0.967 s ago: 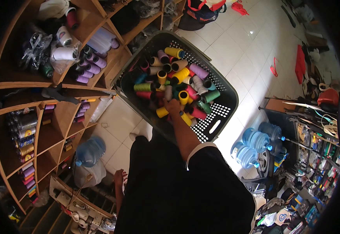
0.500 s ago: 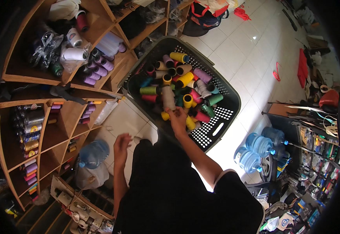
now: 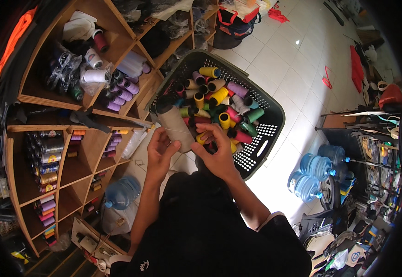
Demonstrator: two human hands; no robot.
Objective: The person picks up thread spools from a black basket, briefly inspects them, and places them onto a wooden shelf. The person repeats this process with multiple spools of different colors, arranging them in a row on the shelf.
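My left hand (image 3: 160,150) is closed around a large beige thread cone (image 3: 177,131), its thumb over the lower end. The cone is tilted, with its dark end away from me. My right hand (image 3: 217,150) is close beside the cone's lower end, fingers curved and thumb apart from them. A fine strand runs off the cone toward the right hand's fingers; whether they touch it I cannot make out. Beyond both hands stands a dark green perforated basket (image 3: 269,134) heaped with thread cones, among them a yellow cone (image 3: 219,96) and a purple cone (image 3: 238,89).
Wooden shelving (image 3: 83,168) on the left holds more thread, including purple spools (image 3: 125,90). A blue water jug (image 3: 122,193) stands by it. Several more jugs (image 3: 316,167) are grouped on the tiled floor (image 3: 293,60) at the right, near a cluttered rack (image 3: 376,175).
The beige cone has come out of the basket toward me and to the left. My left hand has moved up and closed on it, while my right hand has loosened its grip.
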